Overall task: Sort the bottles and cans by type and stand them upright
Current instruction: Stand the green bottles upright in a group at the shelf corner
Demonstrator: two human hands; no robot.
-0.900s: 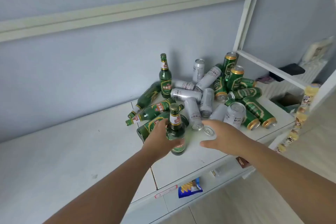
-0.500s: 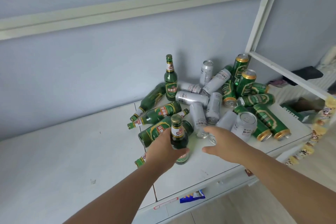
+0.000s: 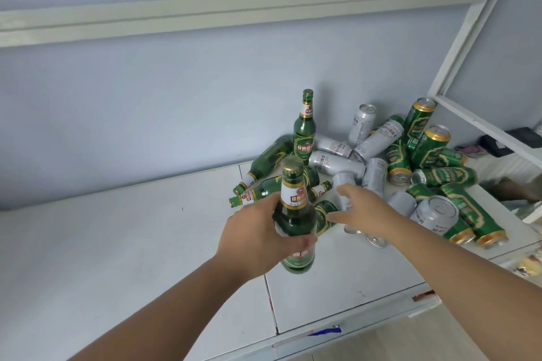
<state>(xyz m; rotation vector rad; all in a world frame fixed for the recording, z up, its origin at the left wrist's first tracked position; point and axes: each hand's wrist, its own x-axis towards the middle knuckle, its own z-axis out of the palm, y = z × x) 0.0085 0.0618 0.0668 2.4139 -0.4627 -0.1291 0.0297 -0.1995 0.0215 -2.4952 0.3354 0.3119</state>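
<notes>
My left hand (image 3: 258,239) grips a green glass bottle (image 3: 294,214) round its body and holds it upright above the white table (image 3: 117,258). My right hand (image 3: 366,211) reaches with spread fingers over the pile, just above lying silver cans (image 3: 337,163) and a lying green bottle (image 3: 322,217), holding nothing. Another green bottle (image 3: 305,129) stands upright at the back by the wall. Further green bottles (image 3: 264,163) lie on their sides to its left. Green cans (image 3: 469,211) lie and lean at the right. One silver can (image 3: 435,214) stands upright there.
A pale blue wall (image 3: 176,111) runs behind the table. A white frame (image 3: 469,38) rises at the right, with dark items beyond it. The table's front edge (image 3: 337,328) runs below my arms, and a seam splits the tabletop.
My left hand has lifted the green bottle off the table and higher toward me. My right hand has moved further into the pile over the lying cans.
</notes>
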